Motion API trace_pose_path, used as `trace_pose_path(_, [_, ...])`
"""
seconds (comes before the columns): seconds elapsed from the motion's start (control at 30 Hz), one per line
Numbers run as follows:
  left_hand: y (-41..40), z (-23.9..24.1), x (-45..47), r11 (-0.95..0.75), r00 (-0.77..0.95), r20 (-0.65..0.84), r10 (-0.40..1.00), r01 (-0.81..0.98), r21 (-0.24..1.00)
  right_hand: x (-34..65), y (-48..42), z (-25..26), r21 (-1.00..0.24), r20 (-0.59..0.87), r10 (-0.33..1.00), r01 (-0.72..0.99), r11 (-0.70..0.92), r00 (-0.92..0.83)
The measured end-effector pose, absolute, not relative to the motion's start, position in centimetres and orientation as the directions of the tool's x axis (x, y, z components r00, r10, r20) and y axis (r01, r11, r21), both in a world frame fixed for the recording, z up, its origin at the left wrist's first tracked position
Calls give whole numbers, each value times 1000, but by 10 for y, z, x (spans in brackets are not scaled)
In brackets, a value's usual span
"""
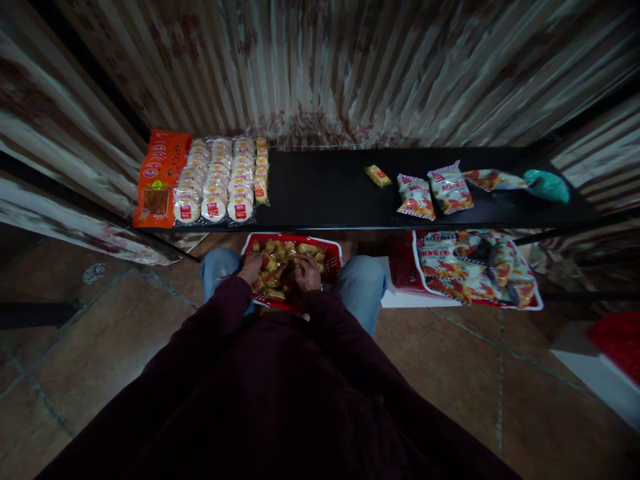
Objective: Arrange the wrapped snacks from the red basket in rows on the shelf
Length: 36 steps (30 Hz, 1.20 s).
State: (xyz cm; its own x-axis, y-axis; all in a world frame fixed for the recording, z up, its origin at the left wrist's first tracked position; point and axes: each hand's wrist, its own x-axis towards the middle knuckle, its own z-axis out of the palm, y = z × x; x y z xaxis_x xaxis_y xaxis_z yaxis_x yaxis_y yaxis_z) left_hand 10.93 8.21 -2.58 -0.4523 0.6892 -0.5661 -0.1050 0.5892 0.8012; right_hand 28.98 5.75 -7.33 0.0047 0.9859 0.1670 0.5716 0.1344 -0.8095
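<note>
A red basket with a white rim [342, 257] sits between my knees, filled with small snack packets in yellow wrappers [287, 250]. My left hand [251, 268] is inside its left part, fingers bent and closed among the packets. Toward the basket's right side, my right hand [307, 275] has its fingers curled down over the packets. The picture is dim, and what either hand grips cannot be made out. On the black shelf [315, 190] above, a column of the same kind of yellow packets [261, 173] stands beside rows of round white wrapped cakes [214, 180].
At the shelf's left end lie orange snack bags [163, 177]. To the right are a single yellow packet [377, 176], white-and-red chip bags [450, 188] and a green bag [547, 185]. Another red basket [405, 267], full of chip bags, stands beside my right knee. A patterned curtain [320, 73] hangs behind.
</note>
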Motion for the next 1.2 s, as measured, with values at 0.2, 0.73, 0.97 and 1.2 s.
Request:
trace_pose_path(0.2, [65,-34,128,559,-461,-520,719,-60,827,290,56,-58,-820,200,977,533,208,-72])
trace_pose_path(0.73, [69,-9,143,434,-303,-504,809,-271,859,287,51,-68,-978,-136,986,171,-118,-97])
trace_pose_path(0.97, [76,4,146,423,-312,-529,789,-349,836,280,48,-45,-995,-62,997,75,-59,-38])
trace_pose_path(1.2, [65,5,154,405,-240,-536,810,-433,805,283,49,-37,-995,-57,998,76,-59,27])
